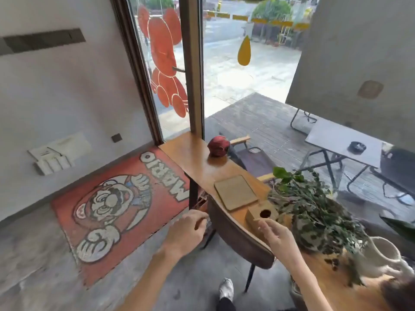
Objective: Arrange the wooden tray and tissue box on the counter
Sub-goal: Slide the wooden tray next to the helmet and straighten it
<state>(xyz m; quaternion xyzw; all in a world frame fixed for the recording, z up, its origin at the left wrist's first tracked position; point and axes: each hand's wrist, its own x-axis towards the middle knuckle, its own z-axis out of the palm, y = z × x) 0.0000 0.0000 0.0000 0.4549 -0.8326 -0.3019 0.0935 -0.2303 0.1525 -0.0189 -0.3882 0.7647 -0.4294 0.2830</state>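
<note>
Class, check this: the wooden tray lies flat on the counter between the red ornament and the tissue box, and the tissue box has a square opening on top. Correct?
Not quite. In the head view the tissue box has a round opening, not a square one. The wooden tray does lie flat on the counter between the red ornament and the box.

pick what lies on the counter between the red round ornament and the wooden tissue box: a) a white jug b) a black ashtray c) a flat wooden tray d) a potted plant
c: the flat wooden tray sits on the counter between the red ornament and the tissue box.
</note>
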